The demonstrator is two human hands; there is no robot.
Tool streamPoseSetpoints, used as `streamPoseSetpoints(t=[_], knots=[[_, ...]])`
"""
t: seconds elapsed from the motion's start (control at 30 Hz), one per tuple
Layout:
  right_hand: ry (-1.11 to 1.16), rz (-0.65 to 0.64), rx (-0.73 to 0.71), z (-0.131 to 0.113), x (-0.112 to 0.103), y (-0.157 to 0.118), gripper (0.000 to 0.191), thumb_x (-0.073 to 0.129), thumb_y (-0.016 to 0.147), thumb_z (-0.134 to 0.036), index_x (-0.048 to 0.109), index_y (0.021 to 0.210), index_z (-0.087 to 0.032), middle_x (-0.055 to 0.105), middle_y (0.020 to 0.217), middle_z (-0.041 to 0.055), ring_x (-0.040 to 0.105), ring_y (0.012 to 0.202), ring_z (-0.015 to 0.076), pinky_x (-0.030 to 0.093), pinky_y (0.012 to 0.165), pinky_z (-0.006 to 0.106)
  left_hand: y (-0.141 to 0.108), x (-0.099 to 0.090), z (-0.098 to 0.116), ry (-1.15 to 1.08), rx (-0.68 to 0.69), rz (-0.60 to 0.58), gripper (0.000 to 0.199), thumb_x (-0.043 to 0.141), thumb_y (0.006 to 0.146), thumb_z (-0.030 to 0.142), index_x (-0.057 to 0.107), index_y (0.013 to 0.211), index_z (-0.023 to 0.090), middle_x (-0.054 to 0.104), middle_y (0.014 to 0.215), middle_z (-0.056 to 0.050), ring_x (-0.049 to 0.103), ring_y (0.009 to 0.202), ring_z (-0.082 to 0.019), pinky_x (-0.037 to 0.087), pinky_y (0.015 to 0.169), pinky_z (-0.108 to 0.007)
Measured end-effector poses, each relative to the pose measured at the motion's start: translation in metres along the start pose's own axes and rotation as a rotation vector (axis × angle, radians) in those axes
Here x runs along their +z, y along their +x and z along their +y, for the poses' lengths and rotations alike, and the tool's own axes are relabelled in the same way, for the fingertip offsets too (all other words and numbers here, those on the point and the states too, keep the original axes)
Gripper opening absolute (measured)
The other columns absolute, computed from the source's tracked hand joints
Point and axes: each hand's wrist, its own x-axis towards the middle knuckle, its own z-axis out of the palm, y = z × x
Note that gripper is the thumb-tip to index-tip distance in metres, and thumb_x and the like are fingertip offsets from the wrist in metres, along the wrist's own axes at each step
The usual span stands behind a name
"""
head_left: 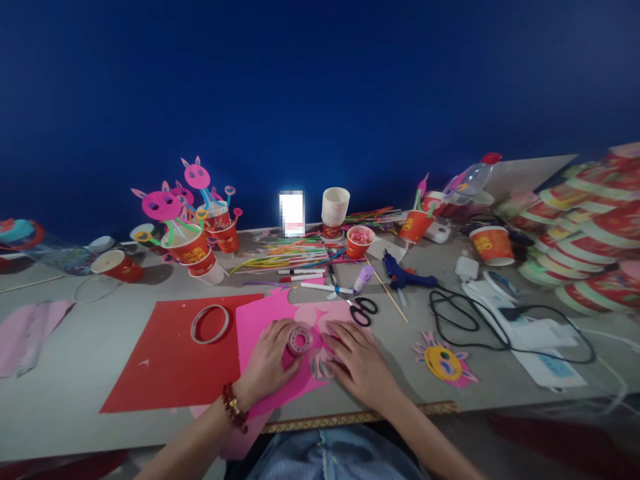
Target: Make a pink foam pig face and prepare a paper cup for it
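Note:
My left hand [273,357] curls around the left side of a small tape roll [300,341], fingers above and thumb below. My right hand [359,363] has its fingers stretched out over light pink paper [307,312]. By its thumb lies a shiny, greyish round piece [321,365] whose kind I cannot make out. Beneath both hands is bright pink paper [255,327]. It overlaps a red sheet [173,360] with a larger pale ring [210,325] on it. Black-handled scissors [363,311] sit just beyond my right hand.
A blue glue gun [407,275] and a wooden stick [390,293] lie beyond the scissors. Markers [325,288] and colourful pipe cleaners [280,257] spread across the back. Red paper cups [203,257] hold pink animal cutouts. Right are a yellow-faced cutout [443,363], black cable [455,327] and stacked cups [595,213].

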Motion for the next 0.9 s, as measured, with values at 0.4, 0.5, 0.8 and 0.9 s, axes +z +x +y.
streamPoseSetpoints(t=[0.4,0.5,0.8,0.9], knots=[[0.012,-0.016,0.006,-0.0004,-0.0013,0.0014,0.042,0.057,0.092,-0.029,0.058,0.132,-0.019,0.055,0.140,0.0131,0.045,0.131,0.0296,0.039,0.109,0.051,0.0032,-0.0085,0.0059,-0.063,0.022,-0.056,0.055,0.062,0.077,0.019,0.047,0.130,0.023,0.060,0.122,-0.011,0.052,0.115,-0.030,0.042,0.099,-0.047],[0.012,-0.011,0.004,-0.0006,-0.0017,0.0013,0.043,0.057,0.092,-0.029,0.057,0.133,-0.018,0.055,0.140,0.0134,0.044,0.132,0.0298,0.039,0.109,0.051,0.0024,-0.0087,0.0056,-0.056,0.030,-0.062,0.058,0.060,0.077,0.017,0.045,0.133,0.024,0.059,0.126,-0.010,0.051,0.118,-0.030,0.041,0.101,-0.047],[0.025,-0.013,0.019,-0.0016,-0.0034,0.0018,0.042,0.059,0.090,-0.028,0.059,0.132,-0.020,0.056,0.140,0.0123,0.046,0.130,0.0293,0.039,0.109,0.051,-0.0048,-0.0012,-0.0033,0.012,0.033,-0.059,0.065,0.060,0.077,0.017,0.038,0.138,0.019,0.052,0.134,-0.015,0.045,0.126,-0.031,0.034,0.109,-0.051],[0.029,-0.002,0.010,-0.0013,-0.0034,0.0019,0.042,0.059,0.091,-0.028,0.058,0.132,-0.020,0.056,0.139,0.0127,0.046,0.130,0.0293,0.039,0.108,0.051,-0.0049,-0.0009,-0.0039,0.018,0.053,-0.076,0.068,0.060,0.080,0.020,0.033,0.142,0.019,0.050,0.137,-0.015,0.045,0.126,-0.031,0.035,0.108,-0.052]])
